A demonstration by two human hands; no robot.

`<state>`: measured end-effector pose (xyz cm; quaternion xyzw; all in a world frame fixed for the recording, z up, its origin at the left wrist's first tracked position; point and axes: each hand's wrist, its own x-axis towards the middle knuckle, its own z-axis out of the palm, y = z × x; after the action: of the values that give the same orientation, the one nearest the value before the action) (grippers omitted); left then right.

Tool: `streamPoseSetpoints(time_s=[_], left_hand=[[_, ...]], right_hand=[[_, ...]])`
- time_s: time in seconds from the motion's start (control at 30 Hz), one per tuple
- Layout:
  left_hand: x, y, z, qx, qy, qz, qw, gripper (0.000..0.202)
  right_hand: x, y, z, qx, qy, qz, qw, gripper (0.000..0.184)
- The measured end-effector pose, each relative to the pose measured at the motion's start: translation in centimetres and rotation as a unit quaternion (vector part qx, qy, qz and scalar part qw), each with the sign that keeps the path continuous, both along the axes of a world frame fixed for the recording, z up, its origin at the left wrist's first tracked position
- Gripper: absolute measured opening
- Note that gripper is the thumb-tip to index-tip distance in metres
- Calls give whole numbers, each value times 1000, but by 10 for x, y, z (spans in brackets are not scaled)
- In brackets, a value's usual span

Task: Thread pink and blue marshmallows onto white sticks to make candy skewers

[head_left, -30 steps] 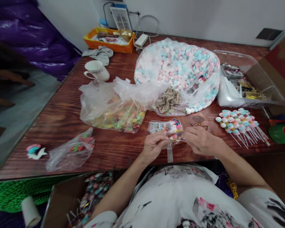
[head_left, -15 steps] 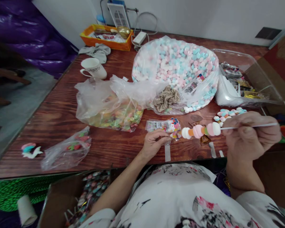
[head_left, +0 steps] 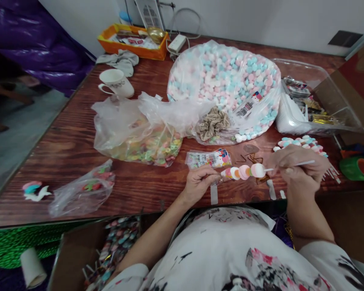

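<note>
My left hand [head_left: 202, 180] pinches a small clear printed wrapper [head_left: 219, 178] between thumb and fingers, just over the table's front part. A skewer of pink and white marshmallows [head_left: 244, 172], with orange and green pieces between them, lies level against the wrapper's mouth. How much of its tip is inside I cannot tell. My right hand [head_left: 301, 167] is closed on the skewer's white stick, whose end sticks out past the fingers. Behind my left hand lies a stack of flat printed wrappers [head_left: 208, 159]. Loose marshmallows [head_left: 305, 141] sit just beyond my right hand.
A large bag of marshmallows [head_left: 224, 76] fills the back middle, beside a bag of colourful candies [head_left: 151, 145]. At right stand a clear plastic bin [head_left: 318, 127] and a green tape roll [head_left: 353, 167]. A white mug [head_left: 117, 83] and an orange tray [head_left: 133, 50] are back left.
My right hand has moved left, bringing the marshmallow skewer closer to my left hand and its front end up to the wrapper. My left hand has stayed nearly still, pinching the wrapper.
</note>
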<state>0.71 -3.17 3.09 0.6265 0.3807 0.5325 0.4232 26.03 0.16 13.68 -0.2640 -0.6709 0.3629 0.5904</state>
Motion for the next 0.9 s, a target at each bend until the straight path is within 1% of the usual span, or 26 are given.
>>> streamPoseSetpoints(time_s=[0.03,0.1,0.17,0.27,0.33,0.37,0.43,0.5,0.57,0.6,0.67,0.73,0.8,0.83,0.9], left_hand=[[0,-1,0,13,8,-10,1000,8],[0,-2,0,38,23,-14,999,7],[-1,-2,-1,52,31,6,998,8],[-3,-3,-2,62,37,30,997,9],[-5,-3,-4,68,42,30,996,7],[-6,-3,-5,70,46,29,996,6],[-7,-3,-8,71,54,26,996,5],[-8,-3,-10,68,59,25,996,6],[-9,-3,-9,56,66,26,996,5],[-9,-2,-7,47,73,25,996,9],[-9,-1,-1,25,92,-8,995,28],[-7,0,7,-4,104,-82,991,43],[-3,2,14,-34,103,-155,982,41],[-2,4,16,-46,102,-175,978,37],[2,6,18,-62,108,-185,975,29]], right_hand=[[-1,2,0,-19,-2,11,1000,6],[-7,4,-1,-55,0,10,998,3],[-13,4,-4,-84,21,-19,996,3],[-22,2,-11,-120,103,-67,985,7],[-25,0,-18,-153,134,-74,976,7],[-27,-1,-22,-165,132,-69,975,7],[-29,-4,-29,-171,110,-57,977,6],[-29,-6,-34,-158,94,-49,982,6],[-29,-8,-37,-155,101,-40,982,6],[-29,-8,-37,-159,112,-36,980,6],[-28,-9,-38,-168,131,-35,976,6],[-29,-10,-39,-168,131,-38,976,6],[-30,-12,-40,-153,110,-36,981,7],[-31,-14,-41,-144,94,-32,985,7],[-32,-16,-41,-131,62,-24,989,6]])
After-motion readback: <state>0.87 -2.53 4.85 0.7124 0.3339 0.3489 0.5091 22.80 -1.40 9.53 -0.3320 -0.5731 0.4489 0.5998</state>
